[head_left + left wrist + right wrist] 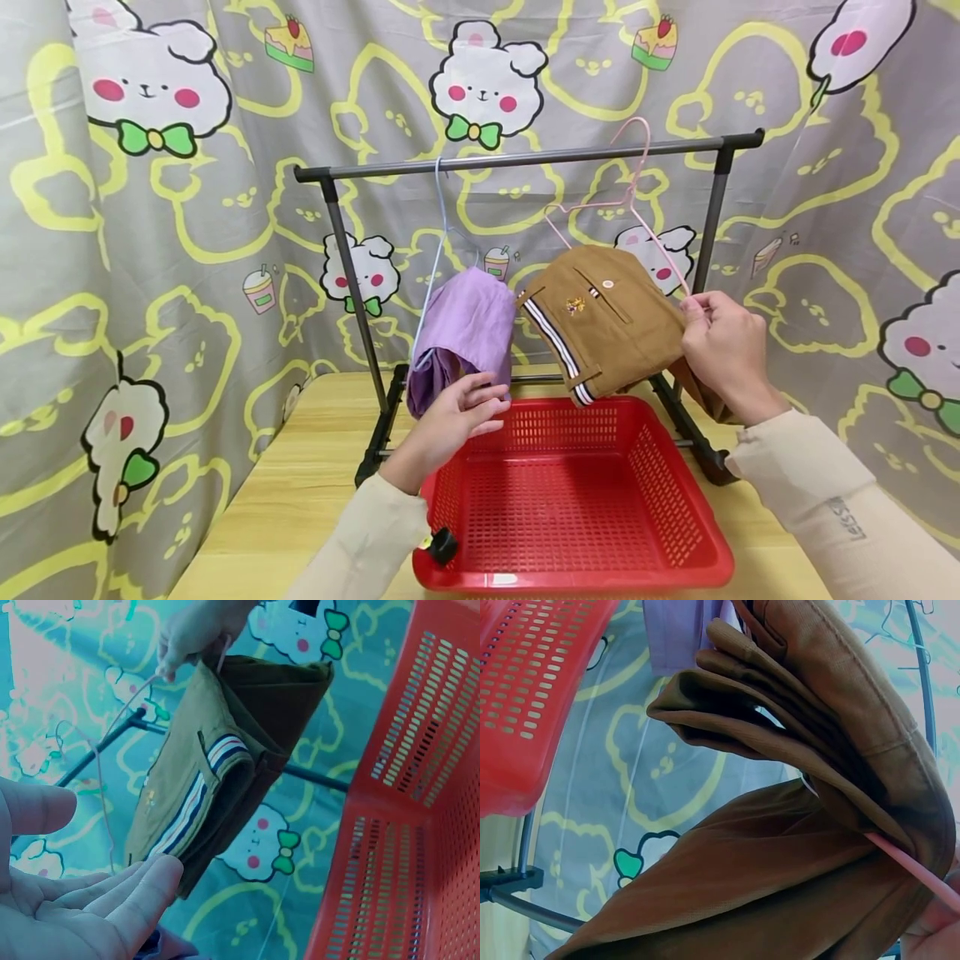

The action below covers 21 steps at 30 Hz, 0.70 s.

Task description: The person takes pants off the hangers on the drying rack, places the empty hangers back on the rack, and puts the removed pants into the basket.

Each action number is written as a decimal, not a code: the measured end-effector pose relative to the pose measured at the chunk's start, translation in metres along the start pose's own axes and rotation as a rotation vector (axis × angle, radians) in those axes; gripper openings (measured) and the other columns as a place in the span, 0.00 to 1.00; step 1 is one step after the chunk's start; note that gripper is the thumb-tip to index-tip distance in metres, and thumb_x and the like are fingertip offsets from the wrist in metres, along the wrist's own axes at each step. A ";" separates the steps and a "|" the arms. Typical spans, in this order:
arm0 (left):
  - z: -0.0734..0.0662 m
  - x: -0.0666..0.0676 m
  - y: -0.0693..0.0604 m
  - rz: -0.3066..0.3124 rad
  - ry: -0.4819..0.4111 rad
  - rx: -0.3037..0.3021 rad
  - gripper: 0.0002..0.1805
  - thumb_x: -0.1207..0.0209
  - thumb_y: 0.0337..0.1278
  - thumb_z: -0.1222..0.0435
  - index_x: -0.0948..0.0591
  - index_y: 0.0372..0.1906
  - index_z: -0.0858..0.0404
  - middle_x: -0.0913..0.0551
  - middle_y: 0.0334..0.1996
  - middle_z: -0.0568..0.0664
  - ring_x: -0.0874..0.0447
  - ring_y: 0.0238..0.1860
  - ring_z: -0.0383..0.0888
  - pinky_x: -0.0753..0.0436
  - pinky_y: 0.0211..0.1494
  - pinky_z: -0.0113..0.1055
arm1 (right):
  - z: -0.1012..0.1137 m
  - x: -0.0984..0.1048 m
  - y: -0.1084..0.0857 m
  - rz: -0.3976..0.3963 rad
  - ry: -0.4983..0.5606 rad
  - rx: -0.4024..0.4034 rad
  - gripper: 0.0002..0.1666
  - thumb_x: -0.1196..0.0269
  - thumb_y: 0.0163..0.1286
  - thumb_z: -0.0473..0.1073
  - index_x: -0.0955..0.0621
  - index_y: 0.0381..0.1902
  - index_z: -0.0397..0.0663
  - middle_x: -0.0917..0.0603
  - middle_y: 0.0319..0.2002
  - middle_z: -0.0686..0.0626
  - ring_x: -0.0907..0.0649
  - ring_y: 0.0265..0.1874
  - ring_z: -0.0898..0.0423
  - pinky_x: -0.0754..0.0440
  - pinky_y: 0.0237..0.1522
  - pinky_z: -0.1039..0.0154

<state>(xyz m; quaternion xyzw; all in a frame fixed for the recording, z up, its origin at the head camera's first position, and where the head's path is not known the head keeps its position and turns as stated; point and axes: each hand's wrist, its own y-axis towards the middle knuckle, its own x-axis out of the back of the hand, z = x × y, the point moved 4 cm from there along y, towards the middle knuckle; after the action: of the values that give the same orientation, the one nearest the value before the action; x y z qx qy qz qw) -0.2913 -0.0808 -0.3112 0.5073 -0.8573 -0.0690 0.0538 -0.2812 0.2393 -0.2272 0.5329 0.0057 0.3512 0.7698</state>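
My right hand (726, 346) grips the lower corner of a pink hanger (628, 200), with the thumb and fingers curled round it. Brown trousers (622, 312) with a striped waistband hang folded over this hanger; in the right wrist view the trousers' folds (705, 877) drape round the pink bar. The pink hook overlaps the rack's top rail (525, 157); I cannot tell whether it rests on it. My left hand (467, 412) is held with fingers extended, palm up in the left wrist view, above the basket and below a purple garment (468, 325) on a blue hanger (441, 242).
A red perforated basket (570, 575) sits on the wooden table (277, 500), between the feet of the dark metal rack (352, 283). A patterned curtain (247, 208) closes off the back and sides. A small black object (444, 546) shows at the basket's left front corner.
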 end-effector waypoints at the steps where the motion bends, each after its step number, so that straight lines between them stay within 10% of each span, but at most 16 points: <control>1: 0.000 -0.001 0.002 -0.002 -0.015 0.006 0.27 0.51 0.71 0.72 0.44 0.70 0.75 0.33 0.65 0.70 0.30 0.63 0.61 0.24 0.58 0.44 | 0.000 0.001 0.000 -0.004 0.002 0.003 0.13 0.44 0.71 0.37 0.19 0.34 0.31 0.19 0.23 0.35 0.21 0.25 0.37 0.32 0.37 0.44; 21: 0.008 -0.027 0.048 -0.012 -0.201 0.093 0.33 0.50 0.71 0.66 0.49 0.72 0.72 0.41 0.67 0.72 0.33 0.64 0.65 0.28 0.61 0.51 | -0.001 0.004 -0.005 0.015 -0.010 0.016 0.13 0.44 0.70 0.37 0.20 0.33 0.30 0.21 0.19 0.37 0.22 0.23 0.36 0.34 0.37 0.43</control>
<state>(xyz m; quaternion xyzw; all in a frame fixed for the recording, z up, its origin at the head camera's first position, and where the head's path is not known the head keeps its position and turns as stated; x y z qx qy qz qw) -0.3211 -0.0336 -0.3111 0.5051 -0.8575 -0.0800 -0.0566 -0.2755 0.2413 -0.2299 0.5408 0.0003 0.3543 0.7629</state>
